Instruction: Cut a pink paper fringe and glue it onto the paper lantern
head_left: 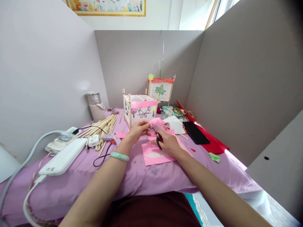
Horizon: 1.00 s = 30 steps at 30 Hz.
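Observation:
Between the finger and thumb of my left hand [139, 130] is a strip of pink paper [157, 122] with a fringed edge. My right hand [168, 142] grips black-handled scissors [159, 141], whose blades point up and left against the strip. Below both hands lies a sheet of pink paper [151, 158] with a pale cut-out or patch in it. Just behind my left hand stands a lantern frame [143, 112] of wooden sticks with drawn paper sides and a pink fringe along its top.
A finished-looking lantern [161, 90] with a red fringe stands at the back. On the left are wooden sticks [106, 127], a hot glue gun [110, 137], a white power bank [63, 156] and a jar [94, 105]. A black phone [196, 132] rests on red material [214, 143] at right.

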Each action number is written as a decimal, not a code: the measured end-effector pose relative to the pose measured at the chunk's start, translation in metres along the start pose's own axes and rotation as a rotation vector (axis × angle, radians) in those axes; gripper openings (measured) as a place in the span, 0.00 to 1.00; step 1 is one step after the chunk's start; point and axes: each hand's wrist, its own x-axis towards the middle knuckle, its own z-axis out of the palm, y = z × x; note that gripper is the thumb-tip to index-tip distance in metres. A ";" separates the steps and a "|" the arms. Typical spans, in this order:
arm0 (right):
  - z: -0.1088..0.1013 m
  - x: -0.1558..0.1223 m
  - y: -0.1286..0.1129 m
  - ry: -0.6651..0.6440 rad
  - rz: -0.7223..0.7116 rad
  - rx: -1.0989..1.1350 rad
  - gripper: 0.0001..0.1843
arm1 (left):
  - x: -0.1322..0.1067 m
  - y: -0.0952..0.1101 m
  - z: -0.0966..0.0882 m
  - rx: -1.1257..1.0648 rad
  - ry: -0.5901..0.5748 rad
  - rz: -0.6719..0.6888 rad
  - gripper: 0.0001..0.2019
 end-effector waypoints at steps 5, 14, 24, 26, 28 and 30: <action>0.003 0.000 0.001 0.014 -0.015 -0.002 0.18 | -0.002 0.002 0.002 -0.015 0.018 0.001 0.12; 0.002 0.001 0.001 -0.001 0.003 -0.003 0.18 | -0.001 0.000 0.002 -0.004 0.000 -0.004 0.11; -0.001 0.002 -0.003 -0.003 0.074 -0.027 0.17 | -0.002 0.003 0.002 -0.012 -0.015 -0.020 0.13; 0.000 0.002 -0.002 0.001 0.078 -0.038 0.18 | -0.001 0.002 0.001 -0.010 -0.019 -0.019 0.13; 0.001 0.002 -0.001 0.008 0.074 -0.047 0.18 | 0.000 0.000 0.000 0.001 -0.030 -0.019 0.13; 0.002 0.002 0.001 0.015 0.063 -0.051 0.19 | 0.001 -0.002 -0.001 0.022 -0.048 -0.024 0.13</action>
